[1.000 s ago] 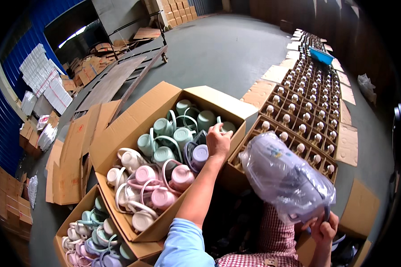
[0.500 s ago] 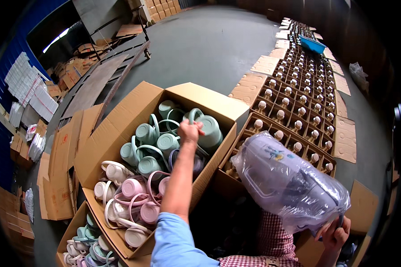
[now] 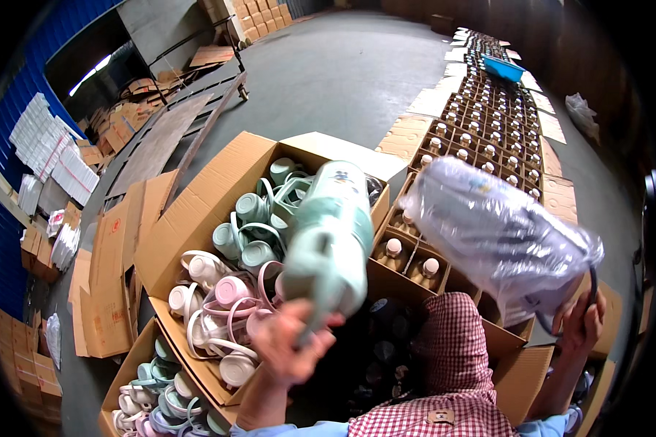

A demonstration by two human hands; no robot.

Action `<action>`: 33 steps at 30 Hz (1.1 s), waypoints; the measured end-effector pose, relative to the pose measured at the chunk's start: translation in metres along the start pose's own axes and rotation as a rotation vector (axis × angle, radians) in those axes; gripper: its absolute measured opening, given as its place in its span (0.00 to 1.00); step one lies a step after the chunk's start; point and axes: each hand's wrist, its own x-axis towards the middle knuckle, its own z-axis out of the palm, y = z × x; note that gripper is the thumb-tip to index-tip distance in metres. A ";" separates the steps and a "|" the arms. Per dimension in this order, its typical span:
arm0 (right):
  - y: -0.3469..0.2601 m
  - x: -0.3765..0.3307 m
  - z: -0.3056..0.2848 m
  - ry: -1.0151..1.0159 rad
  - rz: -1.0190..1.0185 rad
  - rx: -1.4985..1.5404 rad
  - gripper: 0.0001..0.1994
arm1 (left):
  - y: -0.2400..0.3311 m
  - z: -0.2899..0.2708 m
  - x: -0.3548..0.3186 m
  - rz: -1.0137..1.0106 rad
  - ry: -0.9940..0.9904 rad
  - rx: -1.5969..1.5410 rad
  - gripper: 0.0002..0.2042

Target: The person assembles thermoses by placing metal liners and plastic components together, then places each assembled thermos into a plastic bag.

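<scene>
Across a grey warehouse floor (image 3: 321, 87), one blue tub (image 3: 503, 70) sat on rows of divided bottle cartons (image 3: 397, 277); left stood two open cartons (image 3: 215, 175) of pastel tumblers (image 3: 233, 290). Near the upper one's right edge, our left hand (image 3: 293, 348) gripped one mint tumbler (image 3: 335, 218) by its handle; to its right, our right hand's (image 3: 579, 322) curled fingers held one bagged lilac tumbler's (image 3: 492, 226) dark strap.

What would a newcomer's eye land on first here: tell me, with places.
First, the big mint-green cup in the centre, its handle in the left hand, above an open carton of pastel cups. Next, the lilac vessel in clear plastic, held up at right by the right hand. Behind it, white-capped bottles in divided boxes stretch toward the upper right.
</scene>
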 end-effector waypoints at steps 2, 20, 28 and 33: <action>-0.014 0.012 0.002 -0.015 0.052 -0.022 0.16 | 0.009 0.007 -0.021 0.308 -0.208 0.202 0.08; 0.001 0.091 0.012 -0.330 -0.133 0.015 0.15 | -0.073 0.048 0.035 0.117 -0.388 -0.128 0.08; 0.025 0.128 0.069 -0.461 -0.078 0.059 0.16 | -0.300 0.133 0.140 0.035 -0.289 1.068 0.11; 0.028 0.148 0.086 -0.436 0.027 0.056 0.17 | -0.364 0.107 0.150 -0.528 -0.189 0.961 0.12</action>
